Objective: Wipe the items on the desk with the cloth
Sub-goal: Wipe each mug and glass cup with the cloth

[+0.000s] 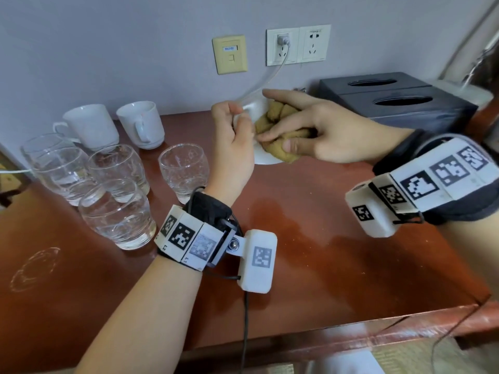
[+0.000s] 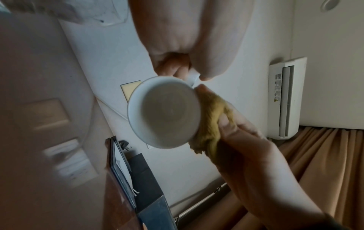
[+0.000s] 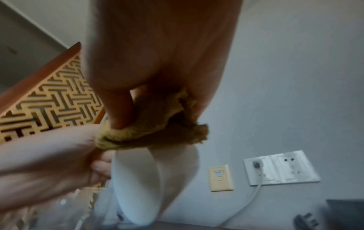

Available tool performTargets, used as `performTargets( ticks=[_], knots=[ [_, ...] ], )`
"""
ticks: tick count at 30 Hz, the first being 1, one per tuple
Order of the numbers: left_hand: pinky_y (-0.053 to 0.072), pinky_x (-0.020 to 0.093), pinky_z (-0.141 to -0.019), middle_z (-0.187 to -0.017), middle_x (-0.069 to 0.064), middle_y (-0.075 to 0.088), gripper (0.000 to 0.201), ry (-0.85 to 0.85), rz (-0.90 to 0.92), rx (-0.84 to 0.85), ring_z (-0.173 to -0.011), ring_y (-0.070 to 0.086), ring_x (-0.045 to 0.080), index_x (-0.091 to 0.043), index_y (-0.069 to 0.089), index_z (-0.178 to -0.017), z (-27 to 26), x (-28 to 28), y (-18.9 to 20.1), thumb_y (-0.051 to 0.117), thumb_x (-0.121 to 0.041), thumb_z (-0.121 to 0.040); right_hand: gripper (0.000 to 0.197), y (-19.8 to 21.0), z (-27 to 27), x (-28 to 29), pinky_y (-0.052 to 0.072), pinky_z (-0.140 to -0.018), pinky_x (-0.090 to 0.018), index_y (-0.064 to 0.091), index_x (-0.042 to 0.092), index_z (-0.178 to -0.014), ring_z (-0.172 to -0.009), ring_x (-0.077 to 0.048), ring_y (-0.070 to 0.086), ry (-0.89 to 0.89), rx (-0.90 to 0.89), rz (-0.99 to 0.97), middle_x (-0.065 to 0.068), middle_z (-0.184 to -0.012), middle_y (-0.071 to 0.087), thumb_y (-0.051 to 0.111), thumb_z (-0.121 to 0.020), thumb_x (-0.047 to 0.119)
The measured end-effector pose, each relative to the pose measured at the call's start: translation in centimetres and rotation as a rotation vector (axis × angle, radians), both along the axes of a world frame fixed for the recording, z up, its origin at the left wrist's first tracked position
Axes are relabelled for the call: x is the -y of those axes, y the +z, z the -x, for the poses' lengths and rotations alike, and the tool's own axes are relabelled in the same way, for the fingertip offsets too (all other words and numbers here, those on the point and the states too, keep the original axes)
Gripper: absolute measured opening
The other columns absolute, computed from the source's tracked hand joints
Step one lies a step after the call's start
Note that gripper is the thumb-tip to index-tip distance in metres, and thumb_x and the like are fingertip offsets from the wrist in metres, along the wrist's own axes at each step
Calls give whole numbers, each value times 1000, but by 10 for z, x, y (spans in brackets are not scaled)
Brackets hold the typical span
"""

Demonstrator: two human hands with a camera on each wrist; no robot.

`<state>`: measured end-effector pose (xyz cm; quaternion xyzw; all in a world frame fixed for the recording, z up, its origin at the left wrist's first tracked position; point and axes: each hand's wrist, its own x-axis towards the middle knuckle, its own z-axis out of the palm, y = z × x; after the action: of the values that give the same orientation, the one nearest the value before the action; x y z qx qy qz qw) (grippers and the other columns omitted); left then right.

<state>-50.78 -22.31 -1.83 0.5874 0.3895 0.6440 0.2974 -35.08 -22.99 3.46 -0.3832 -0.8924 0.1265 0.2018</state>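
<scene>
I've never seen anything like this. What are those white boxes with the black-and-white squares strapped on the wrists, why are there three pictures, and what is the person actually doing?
No machine here: a person works with bare hands. The boxes are small cameras strapped to each wrist; the patterned squares are printed markers. The wide picture comes from a camera on the head, the other two from the wrists, looking along the hands.

The left hand holds a white cup by its handle, lifted off the desk. The right hand grips a yellow cloth and presses it against the cup's outside.

On the desk stand two more white cups, five glasses and two dark tissue boxes. A white charger is plugged in at the wall.
</scene>
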Motion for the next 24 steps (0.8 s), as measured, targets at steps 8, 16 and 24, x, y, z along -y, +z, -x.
performTargets(
  ticks=[8,16,24],
  knots=[
    [32,11,-58,-76,-4,34,12,-72,-83,-46,-59,36,-5,-24,34,-89,-3,6,4,32,-12,-87,30,3,-6,-20,38,-79,-14,59,27,-114,-88,14,51,-236,-434,59,32,-94,57,38,-93,20],
    [33,10,-58,-71,-6,30,20,-56,-114,-56,-57,35,-4,-23,35,-87,-3,8,2,35,-3,-90,22,25,20,-31,36,-52,-4,65,14,-87,-63,4,52,-272,-394,131,13,-73,62,44,-94,14],
    [33,10,-60,-78,-7,34,26,8,0,51,-60,37,-6,-23,37,-86,-3,3,4,36,0,-97,37,-7,0,-21,49,-47,-24,51,22,-70,-44,-15,54,-422,-871,732,2,-53,56,36,-101,38]
  ],
)
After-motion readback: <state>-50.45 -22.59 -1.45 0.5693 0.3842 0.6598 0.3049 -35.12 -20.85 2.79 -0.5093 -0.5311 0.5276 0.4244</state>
